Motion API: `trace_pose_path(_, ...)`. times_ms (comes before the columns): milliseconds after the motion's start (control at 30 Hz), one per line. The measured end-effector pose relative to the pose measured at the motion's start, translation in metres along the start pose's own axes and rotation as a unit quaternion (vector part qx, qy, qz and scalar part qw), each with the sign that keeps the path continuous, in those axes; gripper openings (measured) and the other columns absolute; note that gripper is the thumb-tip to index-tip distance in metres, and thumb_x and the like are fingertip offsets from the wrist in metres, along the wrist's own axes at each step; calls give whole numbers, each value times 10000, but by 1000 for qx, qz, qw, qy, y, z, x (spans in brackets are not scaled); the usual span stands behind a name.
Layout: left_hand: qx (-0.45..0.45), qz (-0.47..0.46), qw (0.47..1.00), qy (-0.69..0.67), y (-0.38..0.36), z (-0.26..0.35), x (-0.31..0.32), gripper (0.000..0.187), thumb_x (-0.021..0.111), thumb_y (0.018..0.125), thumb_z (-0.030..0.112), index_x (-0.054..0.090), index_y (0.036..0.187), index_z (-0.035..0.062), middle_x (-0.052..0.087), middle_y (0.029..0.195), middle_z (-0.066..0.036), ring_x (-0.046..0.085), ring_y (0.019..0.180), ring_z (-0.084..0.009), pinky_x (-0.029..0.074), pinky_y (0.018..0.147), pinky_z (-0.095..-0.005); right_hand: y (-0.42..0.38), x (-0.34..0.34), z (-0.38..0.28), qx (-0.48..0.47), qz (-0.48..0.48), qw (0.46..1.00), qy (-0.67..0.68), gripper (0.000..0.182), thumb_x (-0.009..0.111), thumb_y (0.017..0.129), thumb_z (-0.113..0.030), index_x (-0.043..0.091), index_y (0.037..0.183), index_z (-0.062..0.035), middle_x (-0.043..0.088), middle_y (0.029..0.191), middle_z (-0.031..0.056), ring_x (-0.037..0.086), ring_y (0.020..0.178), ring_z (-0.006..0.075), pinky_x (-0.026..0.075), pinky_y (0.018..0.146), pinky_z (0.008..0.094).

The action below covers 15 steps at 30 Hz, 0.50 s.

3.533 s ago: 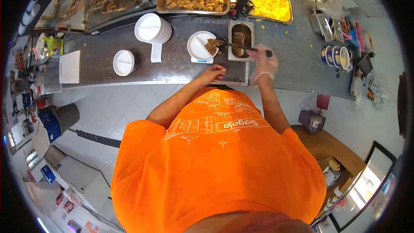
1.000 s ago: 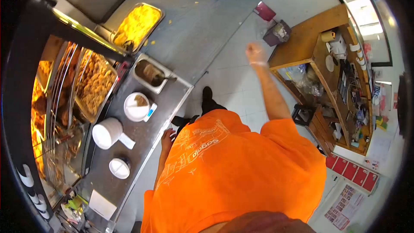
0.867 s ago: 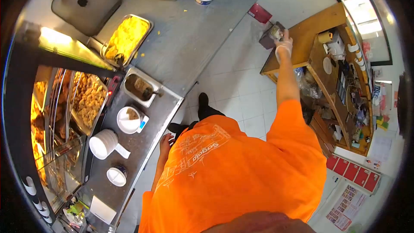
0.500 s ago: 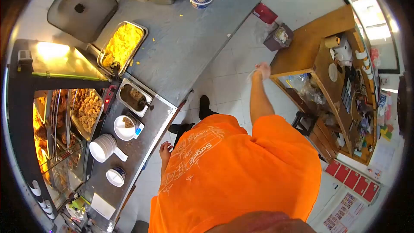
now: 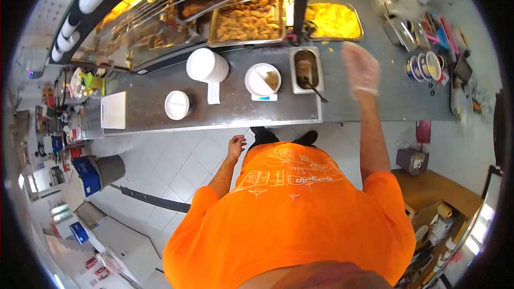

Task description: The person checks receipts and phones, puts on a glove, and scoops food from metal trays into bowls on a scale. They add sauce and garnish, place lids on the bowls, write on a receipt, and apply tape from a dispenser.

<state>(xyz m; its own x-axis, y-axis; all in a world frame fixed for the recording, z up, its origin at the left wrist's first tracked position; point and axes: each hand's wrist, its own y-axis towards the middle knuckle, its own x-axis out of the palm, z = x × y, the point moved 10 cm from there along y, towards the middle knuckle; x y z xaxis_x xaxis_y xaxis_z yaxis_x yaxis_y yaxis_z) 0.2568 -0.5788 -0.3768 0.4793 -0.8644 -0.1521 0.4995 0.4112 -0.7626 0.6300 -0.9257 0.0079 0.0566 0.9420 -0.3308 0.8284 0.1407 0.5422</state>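
My right hand (image 5: 362, 70), in a clear plastic glove and slightly blurred, is stretched out over the grey counter, just below a metal tray of yellow food (image 5: 334, 21). It appears to hold nothing. To its left stands a small metal pan (image 5: 306, 67) with a dark-handled spoon (image 5: 316, 91) in it. A white bowl (image 5: 262, 79) with some brown food sits on a small scale (image 5: 264, 97). My left hand (image 5: 237, 146) hangs bare in front of the counter edge, fingers loosely bent and apart, touching nothing.
A stack of white bowls (image 5: 206, 65) and a single white tub (image 5: 177, 105) stand on the counter. Behind is a lit glass display case (image 5: 160, 32) with fried food. Several stacked tubs (image 5: 428, 67) are at right; a grey bin (image 5: 111, 173) stands at left.
My view has turned from the wooden shelf toward the counter. The right hand has gone from beside the shelf to above the counter; the left still hangs low before it.
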Motion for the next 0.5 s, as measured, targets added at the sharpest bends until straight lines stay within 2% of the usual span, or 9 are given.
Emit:
trace_pose_path(33, 17, -2, 1000, -18, 4, 2, -8, 215, 532, 882, 242, 581, 1045, 111, 630, 923, -31, 606, 813, -148, 457, 639, -291, 10, 59, -37, -80, -106, 989, -63, 194, 648, 835, -113, 644, 1018, -50, 675, 929, 97, 637, 814, 200, 498, 763, 312)
trace_pose_path(67, 29, -8, 999, -34, 10, 6, -13, 209, 556, 883, 261, 586, 1016, 102, 633, 904, -37, 605, 783, -144, 456, 605, -286, 18, 117, -64, -117, -214, 965, -102, 197, 601, 867, -184, 650, 1005, -53, 662, 944, 148, 637, 865, 265, 487, 809, 338)
trace_pose_path(133, 39, -14, 998, -50, 16, 9, -33, 218, 563, 884, 266, 583, 1016, 94, 630, 896, -40, 604, 774, -145, 452, 593, -288, 22, 203, -50, 8, -294, 939, -179, 300, 515, 904, -319, 661, 975, -66, 655, 912, 150, 619, 887, 315, 473, 823, 358)
trace_pose_path(200, 69, -27, 995, -59, 19, 12, -57, 228, 562, 881, 269, 580, 1017, 87, 631, 905, -44, 605, 779, -149, 448, 587, -292, 51, 269, 0, 13, -283, 913, -295, 426, 449, 903, -435, 673, 935, -74, 660, 885, 138, 618, 897, 318, 466, 826, 371)
trace_pose_path(267, 79, -20, 995, -56, 22, 8, -87, 232, 562, 879, 271, 579, 1018, 86, 632, 912, -48, 606, 786, -152, 449, 588, -294, 59, 319, 39, 22, -435, 796, -421, 469, 440, 881, -471, 674, 906, -65, 662, 903, 151, 619, 905, 318, 470, 821, 380)
trace_pose_path(300, 90, -8, 995, -46, 26, 8, -102, 237, 562, 877, 273, 578, 1020, 85, 632, 920, -51, 607, 793, -155, 450, 590, -296, 57, 334, 63, 50, -473, 760, -443, 467, 487, 854, -480, 676, 877, -54, 663, 914, 169, 620, 903, 318, 475, 811, 393)
trace_pose_path(333, 92, -12, 994, -51, 26, 8, -113, 237, 562, 877, 273, 578, 1020, 85, 632, 920, -51, 607, 793, -155, 450, 590, -296, 61, 332, 64, 104, -435, 787, -424, 429, 519, 838, -455, 678, 877, -59, 659, 965, 168, 620, 915, 318, 481, 804, 396)
trace_pose_path(433, 62, 36, 996, -54, 27, -6, -151, 240, 562, 874, 277, 579, 1018, 86, 634, 928, -54, 609, 793, -156, 448, 589, -294, 55, 356, 74, 79, -423, 792, -434, 362, 537, 829, -386, 674, 947, -73, 653, 988, 169, 619, 941, 314, 485, 804, 393)
trace_pose_path(500, 40, 34, 996, -69, 34, -18, -160, 241, 563, 875, 275, 580, 1017, 80, 636, 931, -57, 611, 783, -158, 449, 591, -295, 39, 386, 84, -104, -490, 688, -525, 278, 530, 820, -284, 658, 975, -93, 653, 952, 169, 620, 956, 307, 489, 797, 396)
